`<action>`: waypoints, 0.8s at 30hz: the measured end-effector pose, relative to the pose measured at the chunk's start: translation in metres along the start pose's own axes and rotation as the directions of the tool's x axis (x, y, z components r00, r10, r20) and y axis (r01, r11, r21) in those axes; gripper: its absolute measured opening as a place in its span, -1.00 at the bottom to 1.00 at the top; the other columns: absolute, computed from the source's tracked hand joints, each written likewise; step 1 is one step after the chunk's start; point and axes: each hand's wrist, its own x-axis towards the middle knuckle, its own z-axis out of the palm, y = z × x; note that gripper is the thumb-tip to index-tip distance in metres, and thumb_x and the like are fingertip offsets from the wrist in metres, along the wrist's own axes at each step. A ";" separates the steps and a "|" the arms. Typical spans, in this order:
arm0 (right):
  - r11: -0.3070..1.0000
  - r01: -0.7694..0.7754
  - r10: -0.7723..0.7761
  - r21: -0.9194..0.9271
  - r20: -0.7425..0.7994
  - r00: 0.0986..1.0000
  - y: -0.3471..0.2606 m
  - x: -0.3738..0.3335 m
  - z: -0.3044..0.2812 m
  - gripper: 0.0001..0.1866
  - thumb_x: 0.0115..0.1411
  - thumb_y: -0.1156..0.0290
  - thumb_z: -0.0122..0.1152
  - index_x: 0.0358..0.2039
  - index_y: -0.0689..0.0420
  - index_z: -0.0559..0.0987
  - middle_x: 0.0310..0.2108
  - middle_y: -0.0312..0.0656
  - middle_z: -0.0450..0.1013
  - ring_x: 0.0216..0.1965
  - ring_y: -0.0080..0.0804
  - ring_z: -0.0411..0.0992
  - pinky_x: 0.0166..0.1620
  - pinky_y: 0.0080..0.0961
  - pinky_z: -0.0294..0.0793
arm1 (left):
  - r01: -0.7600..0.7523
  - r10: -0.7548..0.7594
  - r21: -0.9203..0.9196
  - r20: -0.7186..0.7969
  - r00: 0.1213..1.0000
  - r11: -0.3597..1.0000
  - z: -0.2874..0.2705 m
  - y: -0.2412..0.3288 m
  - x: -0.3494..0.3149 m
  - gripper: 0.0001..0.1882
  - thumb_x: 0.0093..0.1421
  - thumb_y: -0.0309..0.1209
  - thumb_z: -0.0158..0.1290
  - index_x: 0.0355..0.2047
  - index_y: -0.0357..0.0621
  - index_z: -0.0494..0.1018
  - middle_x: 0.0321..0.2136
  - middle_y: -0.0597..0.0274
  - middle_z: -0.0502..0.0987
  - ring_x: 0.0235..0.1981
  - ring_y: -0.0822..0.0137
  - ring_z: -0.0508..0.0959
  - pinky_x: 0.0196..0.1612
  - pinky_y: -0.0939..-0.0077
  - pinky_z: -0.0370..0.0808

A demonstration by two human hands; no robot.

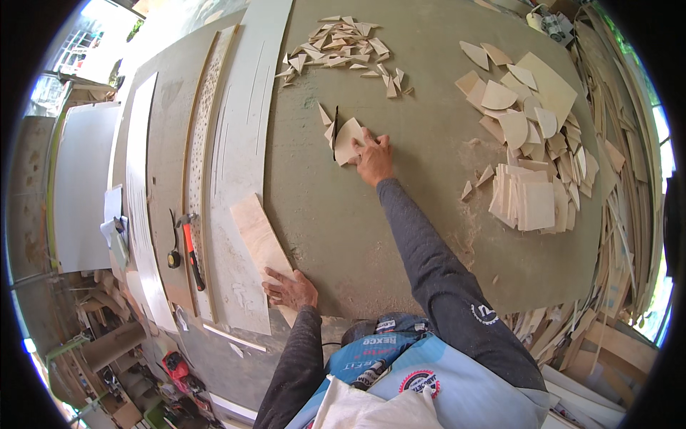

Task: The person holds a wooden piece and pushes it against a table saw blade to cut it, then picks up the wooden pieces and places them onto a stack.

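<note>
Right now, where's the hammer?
In the head view, the hammer lies toward the left side, just right of the tape measure and left of the person's left hand.

The right arm (pixel 439 261) stretches forward, the right hand (pixel 372 157) bent downward. The left hand (pixel 290 289) lies palm down.

"Right-hand grip (pixel 373 159)?"

"On a pale wooden piece (pixel 346 149) with a curved edge, beside the dark blade (pixel 336 127) standing in the desk (pixel 436 93)."

"Left-hand grip (pixel 291 288)?"

"Resting on a pale board (pixel 257 227); hammer (pixel 189 247) (orange and black) and tape measure (pixel 174 259) lie farther left."

"Loose stock?"

"Small pointed pieces (pixel 340 43) scattered beyond the blade; larger pieces (pixel 537 205), some squared, heaped at right."
</note>
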 end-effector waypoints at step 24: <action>0.999 -0.029 0.029 -0.016 -0.019 0.999 -0.004 -0.007 0.004 -0.50 0.15 0.25 0.43 0.14 -0.15 0.66 0.41 -0.27 0.23 0.15 -0.09 0.18 0.22 -0.01 0.28 | -0.001 0.002 -0.017 0.027 1.000 1.000 -0.004 0.001 0.002 -0.02 0.35 -0.07 0.05 0.54 0.02 -0.31 0.41 -0.44 -0.10 0.45 -0.29 -0.04 0.40 -0.30 -0.11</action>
